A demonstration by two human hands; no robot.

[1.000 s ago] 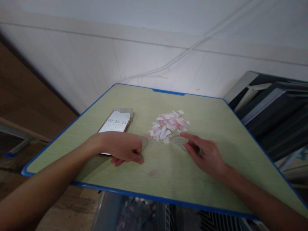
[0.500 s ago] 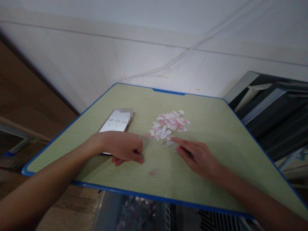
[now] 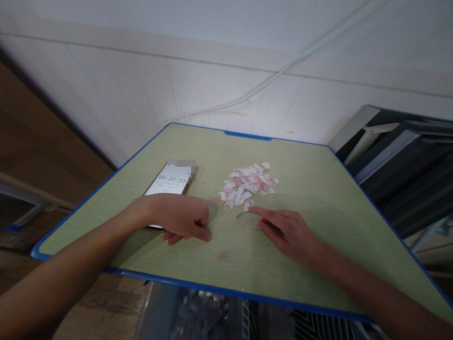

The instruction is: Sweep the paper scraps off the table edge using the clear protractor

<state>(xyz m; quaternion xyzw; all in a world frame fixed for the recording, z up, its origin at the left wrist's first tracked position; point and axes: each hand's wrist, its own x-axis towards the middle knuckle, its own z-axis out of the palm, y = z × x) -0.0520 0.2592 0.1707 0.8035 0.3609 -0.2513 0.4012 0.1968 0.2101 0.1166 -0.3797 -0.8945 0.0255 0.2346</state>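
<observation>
A loose heap of small white and pink paper scraps (image 3: 253,182) lies on the table (image 3: 300,170). At its near edge my right hand (image 3: 290,231) grips a clear half-round plastic piece marked like a protractor (image 3: 248,218), low over the tabletop. The index fingertip touches a scrap at the heap's near side. To the left, my left hand (image 3: 184,215) is closed, its fingers curled under; whatever they hold, if anything, is hidden. Its wrist covers the lower part of a phone (image 3: 168,184) that displays a timer.
The table has a blue rim (image 3: 191,283). Below its near edge stands a bin (image 3: 159,311) with scraps inside. Dark folded panels (image 3: 406,146) lean at the right, and a white wall (image 3: 219,85) with a cable rises behind.
My right hand has shifted very slightly left with the protractor, its index finger now on a scrap beside the heap. My left hand stays in place.
</observation>
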